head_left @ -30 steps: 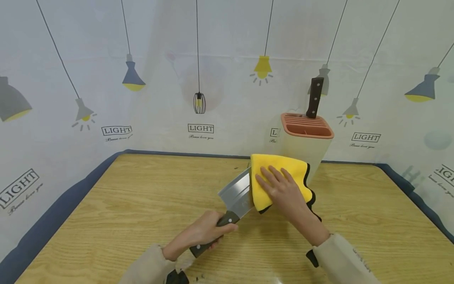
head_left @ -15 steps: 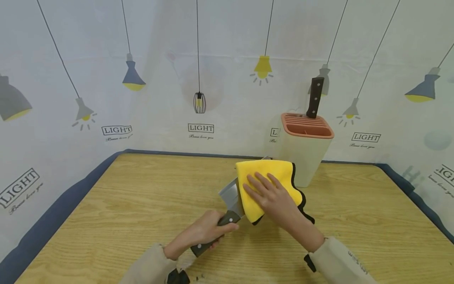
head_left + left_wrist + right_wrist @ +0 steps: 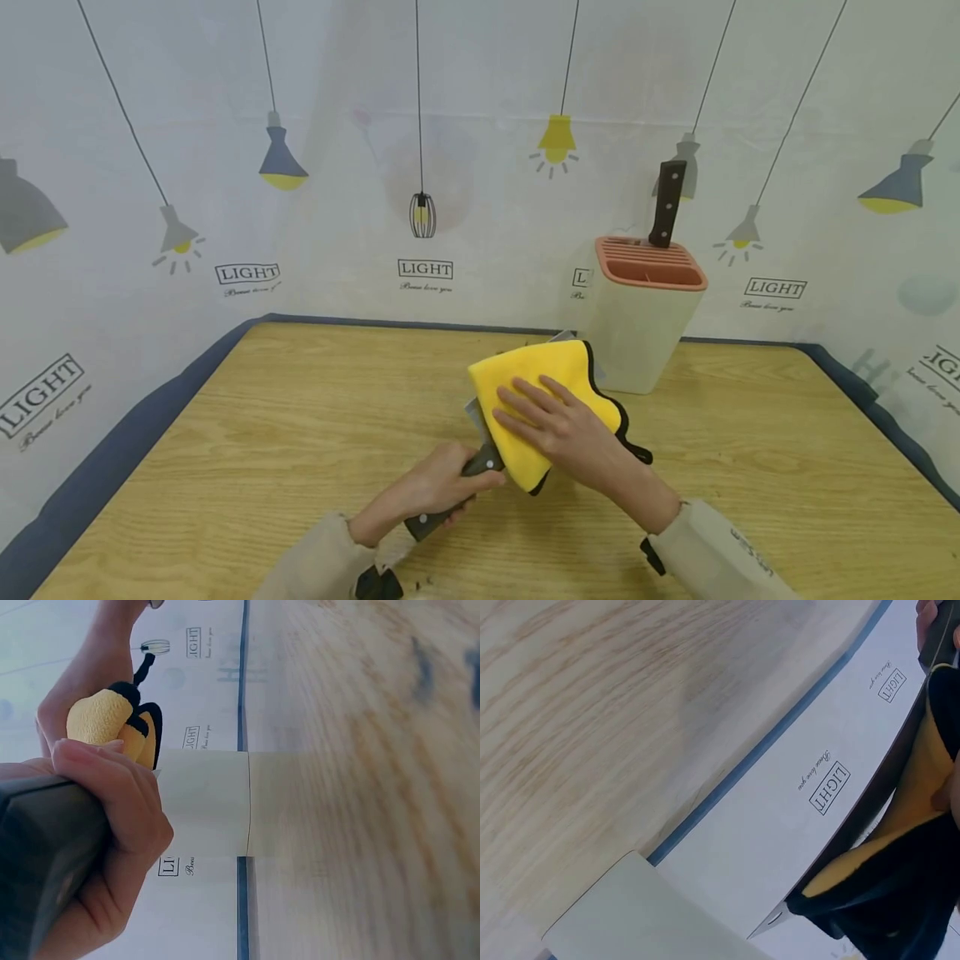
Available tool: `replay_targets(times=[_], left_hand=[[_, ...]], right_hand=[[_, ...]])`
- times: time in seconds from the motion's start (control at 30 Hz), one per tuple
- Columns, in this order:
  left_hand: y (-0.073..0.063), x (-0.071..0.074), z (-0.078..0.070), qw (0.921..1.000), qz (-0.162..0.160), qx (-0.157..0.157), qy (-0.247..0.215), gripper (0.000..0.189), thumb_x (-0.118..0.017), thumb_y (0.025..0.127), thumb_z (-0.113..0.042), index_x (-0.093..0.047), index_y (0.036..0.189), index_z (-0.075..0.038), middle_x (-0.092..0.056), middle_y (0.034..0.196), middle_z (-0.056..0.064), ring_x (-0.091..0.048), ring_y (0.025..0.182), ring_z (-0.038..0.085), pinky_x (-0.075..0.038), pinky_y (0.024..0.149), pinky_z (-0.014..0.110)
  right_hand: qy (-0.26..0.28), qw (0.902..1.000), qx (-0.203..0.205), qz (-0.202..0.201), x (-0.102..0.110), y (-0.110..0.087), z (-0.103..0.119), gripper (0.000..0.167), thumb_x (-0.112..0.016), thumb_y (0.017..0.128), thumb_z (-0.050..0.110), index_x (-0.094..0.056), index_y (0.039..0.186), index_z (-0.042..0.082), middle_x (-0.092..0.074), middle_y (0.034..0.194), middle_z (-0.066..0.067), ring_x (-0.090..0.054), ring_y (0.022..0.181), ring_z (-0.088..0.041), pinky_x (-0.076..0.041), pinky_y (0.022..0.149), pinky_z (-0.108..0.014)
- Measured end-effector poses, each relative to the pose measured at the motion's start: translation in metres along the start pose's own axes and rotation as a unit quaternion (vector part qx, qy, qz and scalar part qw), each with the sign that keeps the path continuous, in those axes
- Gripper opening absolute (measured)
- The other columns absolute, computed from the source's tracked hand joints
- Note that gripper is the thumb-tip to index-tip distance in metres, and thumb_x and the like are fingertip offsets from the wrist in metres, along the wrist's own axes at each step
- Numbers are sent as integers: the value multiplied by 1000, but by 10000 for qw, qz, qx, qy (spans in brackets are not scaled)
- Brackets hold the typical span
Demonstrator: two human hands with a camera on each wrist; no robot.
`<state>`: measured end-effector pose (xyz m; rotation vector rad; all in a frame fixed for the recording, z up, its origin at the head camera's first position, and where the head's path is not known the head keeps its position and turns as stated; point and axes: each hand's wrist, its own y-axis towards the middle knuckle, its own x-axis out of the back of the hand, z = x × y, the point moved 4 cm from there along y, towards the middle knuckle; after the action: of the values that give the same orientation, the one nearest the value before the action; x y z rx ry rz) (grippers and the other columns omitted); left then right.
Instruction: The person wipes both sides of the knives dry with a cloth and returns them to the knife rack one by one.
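Note:
My left hand [image 3: 442, 483] grips the dark riveted handle of a cleaver [image 3: 486, 460], whose blade points away to the upper right. A yellow cloth [image 3: 555, 362] with black edging covers most of the blade; a near corner and the far tip show. Across the cloth lies my right hand [image 3: 566, 429], its fingers spread on the upper face. In the right wrist view the cloth [image 3: 889, 877] folds around the blade [image 3: 900, 761], with part of a finger or thumb at the right edge. The left wrist view shows the cleaver's handle [image 3: 45, 855] large in the left hand.
A cream knife block [image 3: 637, 333] with a salmon-coloured slotted top stands at the back right, close to the blade's tip. One dark-handled knife [image 3: 666, 204] stands in it. A lamp-printed backdrop [image 3: 337, 167] surrounds the wooden table [image 3: 285, 417], with a blue strip along its edge.
My right hand and the cloth have slid down the blade, toward the handle and the left hand. The far tip has come into view. The left hand stays nearly still.

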<state>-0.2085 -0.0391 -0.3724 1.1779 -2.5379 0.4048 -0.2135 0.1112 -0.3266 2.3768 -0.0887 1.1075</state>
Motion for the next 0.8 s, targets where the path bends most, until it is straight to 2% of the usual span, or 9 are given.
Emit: replay_targets(times=[0.43,0.8], left_hand=[[1,-1,0,9998,129,-30,134,29,-52,91,-24,-55,86,4,-45,48,1,-39,33,6,-36,33,19],[1,-2,2,9997,89,-21,224,28,-52,91,-24,-55,90,3,-47,49,3,-40,32,6,-37,32,20]], right_hand=[[-57,9987,504,8,0,4,5,55,-70,68,11,-55,121,15,-47,129,-7,-42,121,-25,-35,98,-42],[-221,9980,572,127,-1,5,9,55,-71,72,13,-53,123,16,-45,131,-6,-40,122,-24,-33,99,-42]])
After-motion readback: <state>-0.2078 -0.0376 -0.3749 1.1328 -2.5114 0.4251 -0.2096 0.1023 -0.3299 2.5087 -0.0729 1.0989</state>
